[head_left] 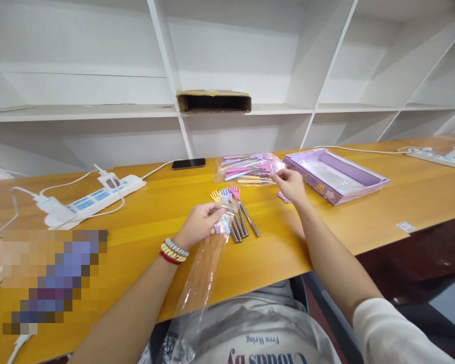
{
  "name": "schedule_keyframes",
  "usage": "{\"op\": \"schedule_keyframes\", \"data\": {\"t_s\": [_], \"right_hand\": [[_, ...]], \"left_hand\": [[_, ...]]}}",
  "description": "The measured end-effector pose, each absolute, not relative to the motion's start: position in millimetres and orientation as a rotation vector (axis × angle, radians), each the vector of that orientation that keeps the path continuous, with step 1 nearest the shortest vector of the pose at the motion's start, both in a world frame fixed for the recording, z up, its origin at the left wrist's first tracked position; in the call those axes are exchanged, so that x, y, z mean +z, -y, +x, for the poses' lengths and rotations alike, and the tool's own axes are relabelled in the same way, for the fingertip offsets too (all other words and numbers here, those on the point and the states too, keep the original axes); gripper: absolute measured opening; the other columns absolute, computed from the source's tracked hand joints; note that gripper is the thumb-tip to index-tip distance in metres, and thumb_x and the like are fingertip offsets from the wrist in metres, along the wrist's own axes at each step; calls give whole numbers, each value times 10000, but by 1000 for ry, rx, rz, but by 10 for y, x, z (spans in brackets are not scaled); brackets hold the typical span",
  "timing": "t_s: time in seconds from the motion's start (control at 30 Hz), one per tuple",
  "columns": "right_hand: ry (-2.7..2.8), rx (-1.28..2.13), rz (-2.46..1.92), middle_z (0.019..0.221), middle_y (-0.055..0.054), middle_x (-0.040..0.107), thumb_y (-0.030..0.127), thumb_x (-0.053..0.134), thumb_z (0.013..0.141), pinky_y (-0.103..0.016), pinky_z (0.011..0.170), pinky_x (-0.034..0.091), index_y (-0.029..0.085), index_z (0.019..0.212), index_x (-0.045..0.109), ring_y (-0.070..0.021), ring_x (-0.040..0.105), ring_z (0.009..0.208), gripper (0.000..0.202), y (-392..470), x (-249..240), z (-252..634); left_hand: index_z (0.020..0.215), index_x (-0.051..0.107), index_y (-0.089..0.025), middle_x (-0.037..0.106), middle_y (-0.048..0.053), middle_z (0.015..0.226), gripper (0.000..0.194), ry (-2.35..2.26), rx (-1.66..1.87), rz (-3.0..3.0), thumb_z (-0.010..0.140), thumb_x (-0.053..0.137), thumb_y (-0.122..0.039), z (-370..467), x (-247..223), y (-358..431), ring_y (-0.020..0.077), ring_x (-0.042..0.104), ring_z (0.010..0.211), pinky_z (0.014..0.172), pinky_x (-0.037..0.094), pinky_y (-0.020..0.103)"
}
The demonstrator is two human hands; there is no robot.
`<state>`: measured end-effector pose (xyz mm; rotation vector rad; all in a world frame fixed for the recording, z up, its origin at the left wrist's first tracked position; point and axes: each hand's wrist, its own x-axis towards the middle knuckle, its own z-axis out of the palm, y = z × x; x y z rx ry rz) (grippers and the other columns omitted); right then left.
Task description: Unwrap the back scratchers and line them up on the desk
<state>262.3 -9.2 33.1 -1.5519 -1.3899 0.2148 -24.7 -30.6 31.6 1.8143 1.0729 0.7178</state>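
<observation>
A person's left hand [202, 222] pinches a long, clear plastic bag [202, 278] between thumb and fingers pressed together; the bag trails over the near edge of a glossy yellow-brown wooden surface [276, 258] toward the lap. Just beside that hand, back from the edge, lie silver metal rods with small hand-shaped heads [248, 218] in yellow, blue and pink. The right hand [291, 186] reaches to pastel-handled sticks in clear wrapping [246, 164] farther back, its fingers nearly together; whether they grip one cannot be told. Wood shows between the forearms. A shallow purple box [311, 182] sits right, a white power strip [98, 199] left. White shelving [231, 40] rises behind, holding a brown cardboard box [212, 93].
</observation>
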Motion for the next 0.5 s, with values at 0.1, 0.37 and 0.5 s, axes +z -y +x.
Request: {"op": "schedule_keyframes", "data": {"t_s": [0.1, 0.37, 0.5], "right_hand": [[1696, 661, -1174, 692, -18, 611, 477, 549, 765, -225, 580, 406, 144, 765, 636, -110, 531, 628, 344, 205, 280, 2132], [1846, 1185, -923, 587, 8, 567, 442, 630, 731, -226, 525, 389, 138, 661, 585, -86, 483, 538, 315, 325, 48, 1710], [1783, 1285, -896, 601, 20, 563, 437, 668, 699, -217, 516, 377, 139, 694, 573, -80, 484, 536, 313, 317, 37, 1699]], "left_hand": [[828, 628, -132, 527, -24, 528, 289, -1001, 700, 1859, 805, 508, -395, -212, 330, 351, 83, 454, 440, 444, 362, 198], [833, 646, -138, 615, 18, 702, 251, -925, 788, 1921, 769, 554, -362, -200, 250, 330, 109, 512, 597, 554, 401, 218], [756, 636, -124, 605, 23, 686, 298, -975, 899, 1828, 784, 542, -406, -185, 219, 291, 110, 508, 602, 551, 404, 222]]}}
